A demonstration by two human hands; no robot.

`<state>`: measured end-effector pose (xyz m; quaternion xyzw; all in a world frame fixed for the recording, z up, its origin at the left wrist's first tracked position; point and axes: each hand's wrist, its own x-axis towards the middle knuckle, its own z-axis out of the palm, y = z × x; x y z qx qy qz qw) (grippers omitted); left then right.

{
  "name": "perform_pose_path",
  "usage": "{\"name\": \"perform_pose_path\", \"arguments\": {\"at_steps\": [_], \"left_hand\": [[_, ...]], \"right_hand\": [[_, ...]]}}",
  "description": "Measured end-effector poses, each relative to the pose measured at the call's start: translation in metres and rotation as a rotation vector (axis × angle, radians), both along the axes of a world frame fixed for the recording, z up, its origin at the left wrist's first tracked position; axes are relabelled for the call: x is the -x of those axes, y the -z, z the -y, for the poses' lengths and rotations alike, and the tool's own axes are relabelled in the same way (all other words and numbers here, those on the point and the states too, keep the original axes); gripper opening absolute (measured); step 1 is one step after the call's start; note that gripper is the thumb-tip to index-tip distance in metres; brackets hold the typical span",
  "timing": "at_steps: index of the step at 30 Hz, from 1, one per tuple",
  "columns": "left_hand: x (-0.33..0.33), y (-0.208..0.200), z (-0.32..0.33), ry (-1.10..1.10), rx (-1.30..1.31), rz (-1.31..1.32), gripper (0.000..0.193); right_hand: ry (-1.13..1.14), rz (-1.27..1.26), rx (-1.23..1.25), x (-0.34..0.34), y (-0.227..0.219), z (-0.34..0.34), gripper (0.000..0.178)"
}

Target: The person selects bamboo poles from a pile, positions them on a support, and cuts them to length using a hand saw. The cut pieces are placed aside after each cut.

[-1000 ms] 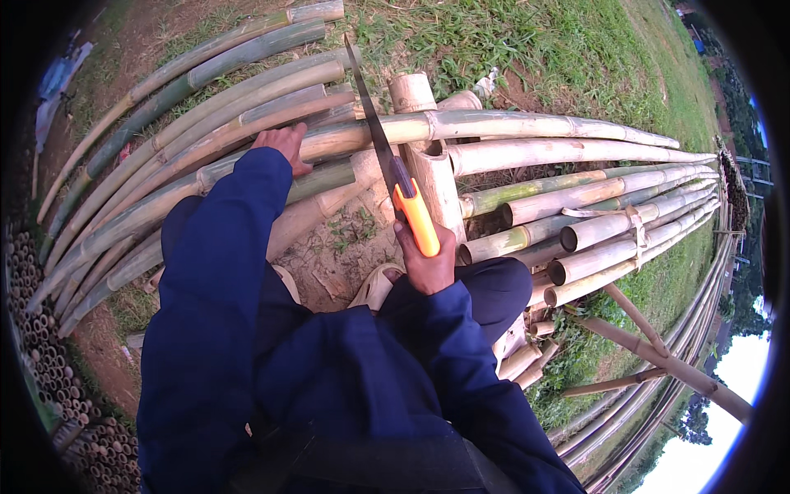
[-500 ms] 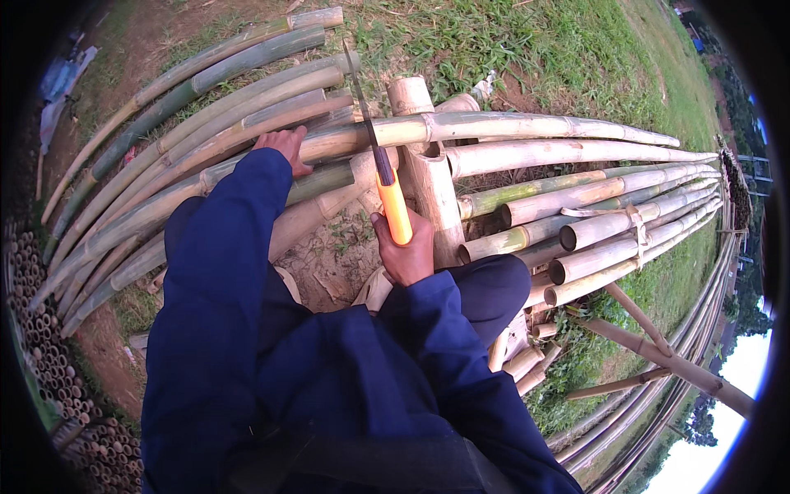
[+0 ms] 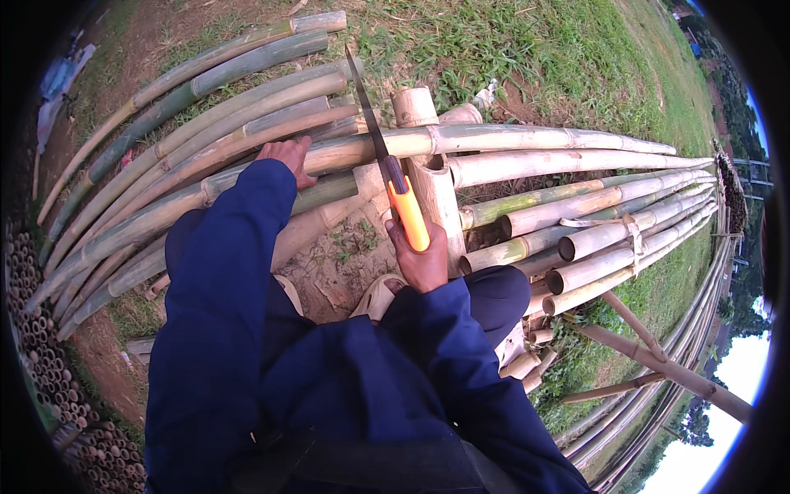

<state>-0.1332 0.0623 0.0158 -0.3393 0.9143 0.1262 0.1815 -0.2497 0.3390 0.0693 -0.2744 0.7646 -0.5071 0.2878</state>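
The left grip is clamped over a long, round, pale bamboo pole, and the right grip around the orange handle of a handsaw with a dark, tapering metal blade. The pole lies across a thick, tan bamboo support. Left of it, the blade crosses the pole; contact is unclear.

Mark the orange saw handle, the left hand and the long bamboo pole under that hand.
Orange saw handle (image 3: pixel 410 216): head view, middle of the grip.
Left hand (image 3: pixel 286 155): head view, back of the hand.
Long bamboo pole (image 3: pixel 344 151): head view, bare stretch right of that hand.
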Motion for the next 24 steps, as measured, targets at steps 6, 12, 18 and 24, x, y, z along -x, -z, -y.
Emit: {"name": "perform_pose_path", "arguments": {"at_steps": [6,12,18,24], "left_hand": [[0.003,-0.007,0.001,0.040,-0.001,-0.034,0.067],[-0.009,0.007,0.002,0.023,-0.071,-0.033,0.066],[-0.006,0.002,-0.011,0.011,0.045,-0.073,0.075],[-0.037,-0.028,-0.049,0.192,0.302,-0.303,0.084]], "right_hand": [[0.018,0.000,0.116,-0.007,0.012,-0.009,0.015],[0.029,0.192,-0.096,-0.010,-0.017,-0.004,0.014],[-0.033,0.038,-0.066,0.000,0.008,-0.016,0.019],[-0.066,-0.037,-0.017,0.016,0.030,-0.006,0.022]]}}
